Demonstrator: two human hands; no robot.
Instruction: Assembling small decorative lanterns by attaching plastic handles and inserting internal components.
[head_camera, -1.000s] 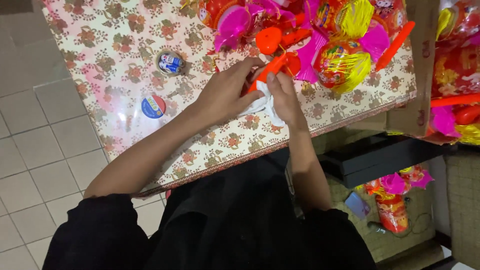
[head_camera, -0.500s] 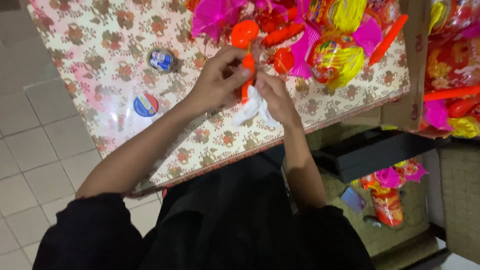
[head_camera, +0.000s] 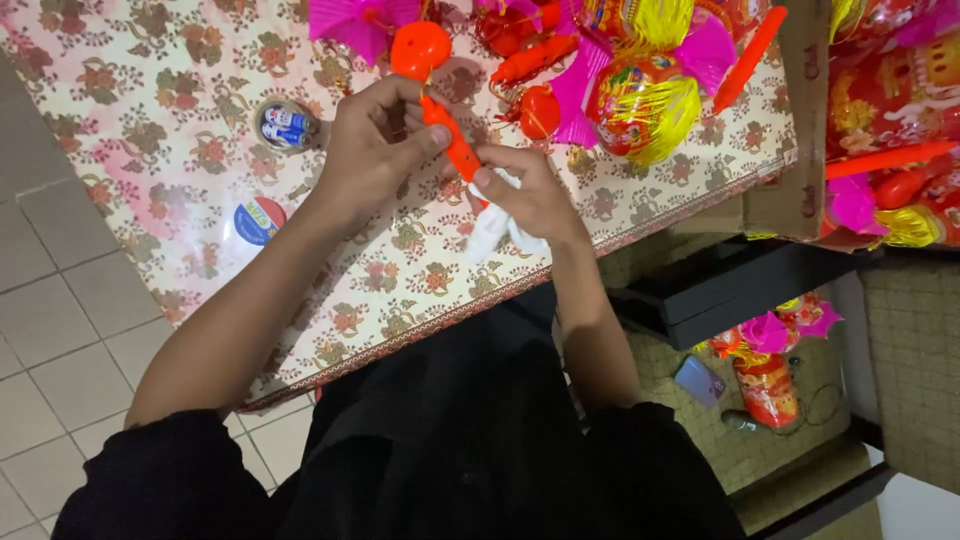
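Note:
My left hand (head_camera: 375, 145) grips an orange plastic stick (head_camera: 452, 142) with a round orange head (head_camera: 420, 48) at its far end. My right hand (head_camera: 530, 195) pinches the stick's near end and holds a crumpled white cloth (head_camera: 492, 228) against it. Both hands hover over a table with a floral cloth (head_camera: 150, 120). Just beyond them lies a pile of red, yellow and pink toy lanterns (head_camera: 640, 100).
A small round tin with batteries (head_camera: 285, 125) and a round lid (head_camera: 258, 220) lie on the table left of my hands. A cardboard box (head_camera: 800, 120) of lanterns stands at the right. More lanterns (head_camera: 765, 365) lie on the floor by a dark shelf (head_camera: 730, 285).
The orange stick has been lifted away from the pile and now lies between both hands. The white cloth has moved down its near end.

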